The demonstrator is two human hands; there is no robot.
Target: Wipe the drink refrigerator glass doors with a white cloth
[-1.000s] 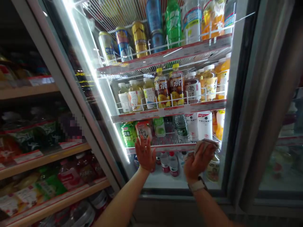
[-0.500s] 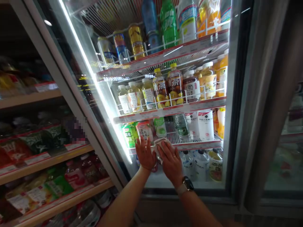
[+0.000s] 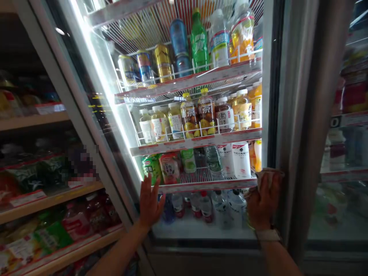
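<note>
A glass-doored drinks fridge [image 3: 198, 232] stands in front of me, lit by a bright strip on its left side. Near the left part of the glass, my left hand [image 3: 150, 203] is raised with fingers spread and nothing in it. My right hand [image 3: 263, 203] presses a pale cloth [image 3: 268, 173] against the right side of the door, by its frame; the fingers cover much of the cloth. Behind the glass, between the hands, a clear bottle [image 3: 214, 161] and white bottles [image 3: 241, 160] stand on a wire shelf.
Left of the fridge, open wooden shelves [image 3: 54, 197] hold bagged and bottled goods. A thick metal door frame [image 3: 300, 134] rises at the right, with another glass door beyond it. Higher fridge shelves carry cans [image 3: 163, 63] and a green bottle [image 3: 199, 42].
My right hand has slid with the cloth from mid-glass to the door's right edge. My left hand has shifted left, so the hands are now far apart. The view has tilted slightly.
</note>
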